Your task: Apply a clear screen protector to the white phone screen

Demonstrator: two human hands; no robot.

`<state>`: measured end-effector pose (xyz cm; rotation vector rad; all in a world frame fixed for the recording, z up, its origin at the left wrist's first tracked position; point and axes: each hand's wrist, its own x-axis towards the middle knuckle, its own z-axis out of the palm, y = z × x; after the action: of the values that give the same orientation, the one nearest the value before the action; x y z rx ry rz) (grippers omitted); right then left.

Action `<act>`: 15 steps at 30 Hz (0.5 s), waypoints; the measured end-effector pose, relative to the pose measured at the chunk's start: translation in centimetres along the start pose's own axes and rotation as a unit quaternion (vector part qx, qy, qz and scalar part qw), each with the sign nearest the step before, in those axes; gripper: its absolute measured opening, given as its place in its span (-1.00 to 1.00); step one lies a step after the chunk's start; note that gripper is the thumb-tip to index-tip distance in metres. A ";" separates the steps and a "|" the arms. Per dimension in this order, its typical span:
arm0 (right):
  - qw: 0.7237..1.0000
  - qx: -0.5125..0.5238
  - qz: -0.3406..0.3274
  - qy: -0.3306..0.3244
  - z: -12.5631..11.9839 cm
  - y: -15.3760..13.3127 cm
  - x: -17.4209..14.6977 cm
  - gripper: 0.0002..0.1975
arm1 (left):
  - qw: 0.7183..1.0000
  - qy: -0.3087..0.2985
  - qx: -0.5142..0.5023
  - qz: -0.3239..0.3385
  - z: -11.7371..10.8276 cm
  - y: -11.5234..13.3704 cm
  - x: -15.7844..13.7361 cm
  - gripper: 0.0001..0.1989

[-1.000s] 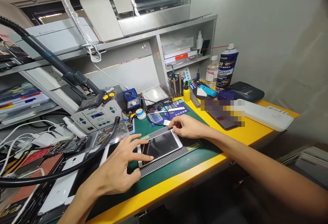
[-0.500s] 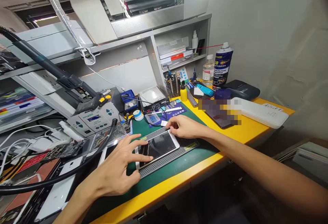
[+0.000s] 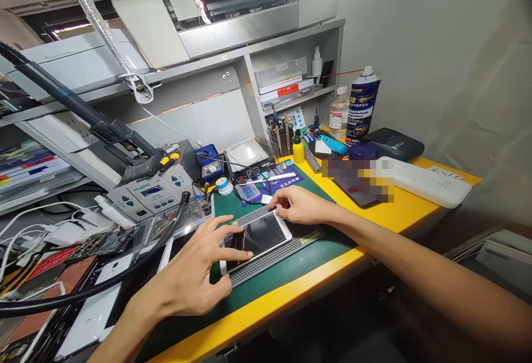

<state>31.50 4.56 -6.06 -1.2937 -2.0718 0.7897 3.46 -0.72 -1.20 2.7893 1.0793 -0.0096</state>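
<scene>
A white-framed smartphone (image 3: 266, 233) with a dark screen lies face up on a grey perforated mat (image 3: 266, 262). My left hand (image 3: 203, 260) is open, its fingers spread across the phone's left part with fingertips on the screen. At the phone's far right corner is my right hand (image 3: 297, 205), thumb and fingers pinched together. What the pinch holds, if anything, is hidden. Just beyond that hand lies a small white piece (image 3: 266, 200). Under the perforated mat is a green work mat (image 3: 310, 266).
To the left stand a grey soldering station (image 3: 153, 194), a thick black hose (image 3: 124, 280) and several phone parts. Behind are a solder reel (image 3: 224, 186) and a yellow bottle (image 3: 298, 149). Rightward lie a dark phone (image 3: 353, 185), a white case (image 3: 428, 183) and a spray can (image 3: 363, 111).
My left hand's fingers have slid slightly to the right over the screen. The right hand keeps its pinch at the corner. The camera view has shifted a little.
</scene>
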 end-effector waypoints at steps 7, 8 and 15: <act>1.000 -0.005 0.002 -0.002 -0.1 -0.3 -0.1 -0.78 | 1.000 0.004 0.005 0.006 -0.1 0.3 0.7 -0.34; 1.000 -0.006 0.003 -0.002 -0.1 -0.3 -0.1 -0.78 | 1.000 0.005 0.005 0.008 0.0 0.4 0.8 -0.34; 1.000 -0.011 -0.005 0.000 -0.1 -0.2 -0.1 -0.78 | 1.000 0.002 0.004 0.017 -0.3 0.8 1.2 -0.34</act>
<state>31.51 4.46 -5.85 -1.2945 -2.0898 0.7656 4.90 -0.42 -0.87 2.8149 1.0354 -0.0042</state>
